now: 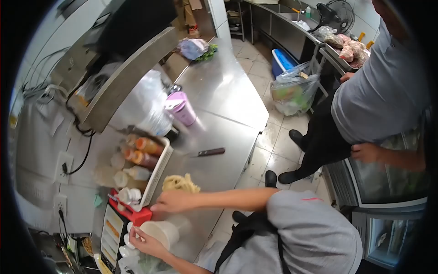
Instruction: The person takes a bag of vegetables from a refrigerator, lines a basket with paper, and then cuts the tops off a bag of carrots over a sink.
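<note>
My right hand reaches over the steel counter, its bent fingers at the corner of a red container; whatever they pinch is hidden. Just beyond it lies a pile of pale yellow strips. Lower down, my left hand is beside a white tub, with thumb and fingers drawn together near small white containers. What it holds is too small to tell. A white basket of sauce bottles stands past my right hand. A dark-handled knife rests on the counter.
On the steel counter stand a pink tumbler and a bagged bundle with green leaves. Another person in grey stands at the right near a tray of raw meat. A plastic bag hangs beside a blue bin.
</note>
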Demonstrator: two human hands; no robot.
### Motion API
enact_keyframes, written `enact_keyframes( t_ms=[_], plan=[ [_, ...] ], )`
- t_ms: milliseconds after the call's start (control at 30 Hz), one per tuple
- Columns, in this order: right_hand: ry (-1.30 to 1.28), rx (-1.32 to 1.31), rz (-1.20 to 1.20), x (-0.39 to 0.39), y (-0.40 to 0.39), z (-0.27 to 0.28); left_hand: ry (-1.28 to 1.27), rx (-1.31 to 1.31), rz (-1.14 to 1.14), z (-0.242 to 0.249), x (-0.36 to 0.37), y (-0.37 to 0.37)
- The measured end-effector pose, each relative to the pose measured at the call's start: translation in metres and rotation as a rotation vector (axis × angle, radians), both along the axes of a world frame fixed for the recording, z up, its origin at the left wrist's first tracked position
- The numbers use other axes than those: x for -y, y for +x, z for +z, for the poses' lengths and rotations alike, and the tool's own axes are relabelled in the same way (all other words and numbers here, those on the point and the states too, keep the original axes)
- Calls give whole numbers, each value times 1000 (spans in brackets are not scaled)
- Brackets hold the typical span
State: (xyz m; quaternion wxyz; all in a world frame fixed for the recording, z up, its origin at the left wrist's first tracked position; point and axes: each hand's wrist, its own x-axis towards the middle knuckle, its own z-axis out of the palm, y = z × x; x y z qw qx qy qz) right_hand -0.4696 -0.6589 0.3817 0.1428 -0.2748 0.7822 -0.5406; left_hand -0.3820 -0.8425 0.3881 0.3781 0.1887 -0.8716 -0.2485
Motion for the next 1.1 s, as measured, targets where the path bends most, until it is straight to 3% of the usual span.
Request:
enact_keyframes(
  t_ms=[33,100,167,333,467,633,700,767,867,900,967,1000,1033,1067,1100],
  plan=[
    [-134,106,128,-58,-8,13,227,-106,-96,6,-43,-13],
    [-86,339,91,-188,-14,47,408,-165,-395,-2,-125,-43],
    [93,381,-153,-307,-22,62,424,-105,-615,-10,-214,-71],
    [-86,195,-1001,-522,-40,43,537,148,-952,-19,-405,-136],
    [-235,176,-1266,-618,-63,21,528,234,-1083,-23,-484,-174],
    [-392,127,-1550,-711,-139,-26,535,250,-920,-17,-523,-226],
    [-464,111,-1560,-744,-173,-32,611,456,-824,-27,-530,-254],
    [-274,128,-1727,-776,-200,-38,637,388,-839,-39,-554,-290],
    [-85,-123,-1794,-860,-215,-98,685,370,-873,-49,-598,-354],
    [46,-177,-1775,-887,-210,-128,710,425,-877,-51,-613,-366],
    [641,-287,-1661,-905,-204,-156,762,448,-848,-44,-654,-399],
    [727,-149,-1649,-903,-199,-175,755,488,-918,-45,-671,-416],
    [949,-50,-1464,-914,-180,-215,736,542,-984,-45,-687,-429],
    [941,157,-1371,-909,-159,-242,777,516,-1023,-49,-707,-443],
    [1007,-28,-1359,-904,-138,-286,761,522,-1022,-49,-724,-457]
  ],
)
